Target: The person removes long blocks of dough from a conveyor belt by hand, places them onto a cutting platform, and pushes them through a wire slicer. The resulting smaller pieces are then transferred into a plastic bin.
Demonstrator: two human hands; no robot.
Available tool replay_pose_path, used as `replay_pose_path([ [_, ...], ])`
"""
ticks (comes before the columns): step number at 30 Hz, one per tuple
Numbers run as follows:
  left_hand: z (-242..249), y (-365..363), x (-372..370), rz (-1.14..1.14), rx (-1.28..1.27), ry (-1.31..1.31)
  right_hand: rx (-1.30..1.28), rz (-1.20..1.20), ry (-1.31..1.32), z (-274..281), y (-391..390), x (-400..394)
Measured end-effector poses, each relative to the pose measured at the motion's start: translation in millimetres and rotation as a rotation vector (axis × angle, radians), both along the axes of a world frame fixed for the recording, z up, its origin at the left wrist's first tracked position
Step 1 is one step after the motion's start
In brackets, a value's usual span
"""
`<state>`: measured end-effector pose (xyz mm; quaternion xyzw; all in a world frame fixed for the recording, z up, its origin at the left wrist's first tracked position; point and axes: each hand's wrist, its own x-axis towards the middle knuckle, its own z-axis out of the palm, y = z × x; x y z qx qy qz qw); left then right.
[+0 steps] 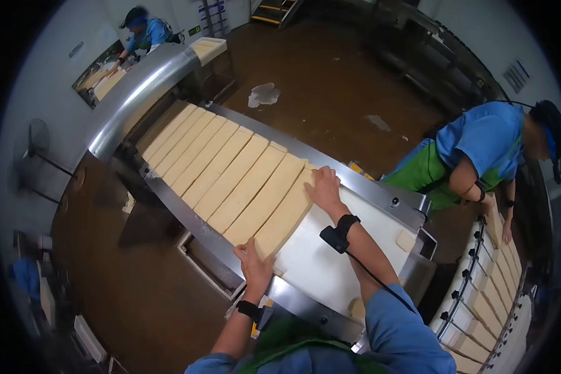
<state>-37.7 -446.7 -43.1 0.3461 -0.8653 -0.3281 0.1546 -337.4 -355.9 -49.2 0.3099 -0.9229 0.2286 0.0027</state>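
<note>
Several long pale dough strips [230, 168] lie side by side across a white conveyor belt [336, 249]. My left hand [255, 268] grips the near end of the last strip [283, 218], its fingers bent over the end. At the far end of the same strip, my right hand [325, 188] holds on with curled fingers. The strip lies against its neighbour, slightly curved. Both wrists wear black bands with small devices.
A curved metal cover [146, 87] spans the conveyor's far end. Metal rails edge the belt, with small dough scraps [406, 240] on it. One co-worker [480, 149] handles dough on a second conveyor [461, 280] at right; another person [146, 31] works at upper left.
</note>
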Motion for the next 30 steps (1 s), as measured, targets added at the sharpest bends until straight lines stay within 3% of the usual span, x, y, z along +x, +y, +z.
replay_pose_path([
  [8,8,8,-12,0.041,0.104,-0.128,0.178,-0.075,0.061,-6,-6,-10],
  [10,10,10,-13,0.034,0.085,-0.105,0.275,-0.082,-0.022,-1,-12,-10],
  [17,11,16,-20,0.032,0.061,-0.129,0.196,-0.030,-0.079,-13,-6,-14],
  [23,9,24,-27,-0.114,0.013,-0.124,0.003,-0.088,-0.010,-2,92,14],
  [25,17,35,-34,-0.265,0.027,-0.133,-0.050,-0.282,0.087,-3,144,36],
  [30,20,53,-54,-0.632,0.012,-0.148,-0.020,-0.643,0.000,8,264,106],
])
